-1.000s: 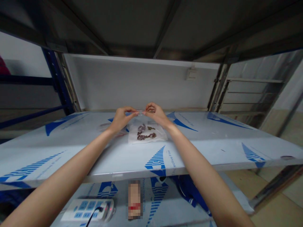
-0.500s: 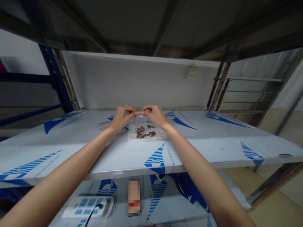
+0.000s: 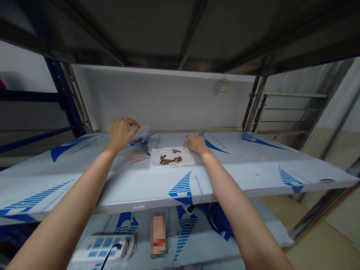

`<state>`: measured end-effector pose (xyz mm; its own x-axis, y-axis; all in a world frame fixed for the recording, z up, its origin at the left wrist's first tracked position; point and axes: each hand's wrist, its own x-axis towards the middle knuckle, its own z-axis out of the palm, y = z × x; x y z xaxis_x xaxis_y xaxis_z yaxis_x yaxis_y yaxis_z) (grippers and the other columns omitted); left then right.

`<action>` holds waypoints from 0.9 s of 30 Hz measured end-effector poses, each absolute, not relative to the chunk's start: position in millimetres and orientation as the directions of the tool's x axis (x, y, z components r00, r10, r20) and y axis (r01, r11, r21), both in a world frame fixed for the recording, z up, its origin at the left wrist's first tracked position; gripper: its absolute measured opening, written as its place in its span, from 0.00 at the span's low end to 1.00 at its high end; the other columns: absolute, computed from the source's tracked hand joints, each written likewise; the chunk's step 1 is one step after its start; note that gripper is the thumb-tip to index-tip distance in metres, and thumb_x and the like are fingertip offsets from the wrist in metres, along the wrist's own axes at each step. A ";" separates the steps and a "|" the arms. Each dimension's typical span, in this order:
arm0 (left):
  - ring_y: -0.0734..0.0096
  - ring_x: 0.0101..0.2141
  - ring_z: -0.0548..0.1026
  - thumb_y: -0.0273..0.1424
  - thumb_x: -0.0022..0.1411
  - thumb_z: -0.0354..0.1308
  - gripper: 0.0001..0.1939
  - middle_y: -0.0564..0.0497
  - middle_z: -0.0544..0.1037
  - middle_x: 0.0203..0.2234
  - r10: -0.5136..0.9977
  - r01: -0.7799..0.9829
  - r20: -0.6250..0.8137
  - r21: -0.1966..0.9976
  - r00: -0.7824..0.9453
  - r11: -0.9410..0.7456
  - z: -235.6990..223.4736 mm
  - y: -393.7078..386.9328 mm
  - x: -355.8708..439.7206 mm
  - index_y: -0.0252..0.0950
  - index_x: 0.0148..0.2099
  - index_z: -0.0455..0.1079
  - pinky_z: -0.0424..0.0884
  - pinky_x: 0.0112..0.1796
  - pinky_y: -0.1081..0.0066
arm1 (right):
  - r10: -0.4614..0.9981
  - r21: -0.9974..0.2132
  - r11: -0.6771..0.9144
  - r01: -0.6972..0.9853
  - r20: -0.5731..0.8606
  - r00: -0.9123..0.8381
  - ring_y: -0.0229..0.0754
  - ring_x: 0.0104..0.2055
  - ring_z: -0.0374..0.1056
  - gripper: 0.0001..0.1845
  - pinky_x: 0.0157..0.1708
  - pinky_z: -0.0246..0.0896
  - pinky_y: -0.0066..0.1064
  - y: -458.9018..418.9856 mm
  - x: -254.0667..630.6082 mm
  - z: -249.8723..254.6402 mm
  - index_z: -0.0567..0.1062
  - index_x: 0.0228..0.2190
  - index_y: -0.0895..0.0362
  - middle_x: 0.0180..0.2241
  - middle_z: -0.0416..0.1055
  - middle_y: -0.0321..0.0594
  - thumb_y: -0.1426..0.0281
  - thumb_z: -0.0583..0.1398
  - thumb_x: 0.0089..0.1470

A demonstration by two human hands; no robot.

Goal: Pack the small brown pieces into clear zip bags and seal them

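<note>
My left hand pinches the edge of a small clear plastic bag, raised above the shelf left of a white cloth. Small dark pieces show at the bag's lower part; whether all are inside is unclear. Several brown metal buckle-like pieces lie on the cloth, with a few smaller bronze-coloured ones behind them. At the cloth's right rear corner is my right hand, low over the shelf, fingers slightly apart and holding nothing visible. Thin reddish strips lie left of the cloth.
The film-covered shelf has its front edge towards me. A dark upper shelf hangs overhead, between metal posts. On the lower shelf are a power strip, a blurred-out rectangular item and blue fabric.
My hands, together above the cloth before, have parted. The left has moved left with the plastic bag; the right has let go and dropped down to the right.
</note>
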<state>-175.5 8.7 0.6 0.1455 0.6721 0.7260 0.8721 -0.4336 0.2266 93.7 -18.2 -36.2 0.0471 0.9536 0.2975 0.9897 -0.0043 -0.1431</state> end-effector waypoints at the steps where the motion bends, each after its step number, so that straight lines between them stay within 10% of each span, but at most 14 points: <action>1: 0.58 0.36 0.73 0.41 0.55 0.46 0.20 0.45 0.78 0.32 0.755 0.871 0.610 0.208 0.240 -0.445 1.8 10.8 -178.5 0.34 0.31 0.74 0.64 0.39 0.66 | 0.972 -0.114 -0.033 0.993 0.229 0.059 0.51 0.52 0.62 0.18 0.49 0.54 0.41 -17.1 97.3 -38.8 0.71 0.47 0.58 0.47 0.69 0.51 0.69 0.54 0.55; 6: 0.67 0.25 0.71 0.43 0.53 0.47 0.22 0.47 0.75 0.19 0.858 0.817 0.043 0.282 0.512 -0.502 -3.5 12.5 -177.9 0.33 0.20 0.71 0.63 0.32 0.72 | 0.979 -0.068 -0.054 0.996 0.192 0.066 0.49 0.50 0.64 0.14 0.50 0.52 0.42 -12.2 103.7 -44.5 0.77 0.39 0.55 0.44 0.72 0.47 0.65 0.55 0.54; 27: 0.68 0.25 0.72 0.37 0.58 0.44 0.19 0.46 0.78 0.26 0.814 0.835 0.269 0.059 0.514 -0.547 -25.3 8.1 -152.7 0.34 0.28 0.74 0.59 0.26 0.73 | 0.929 -0.152 -0.155 0.976 0.313 0.197 0.55 0.55 0.54 0.14 0.51 0.45 0.52 -3.9 125.4 -57.5 0.77 0.37 0.51 0.51 0.66 0.43 0.60 0.59 0.48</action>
<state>-152.7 8.1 -25.3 0.5145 0.8143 0.2687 0.8350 -0.5470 0.0590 125.4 -3.9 -57.5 0.1966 0.9292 0.3130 0.9761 -0.1552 -0.1522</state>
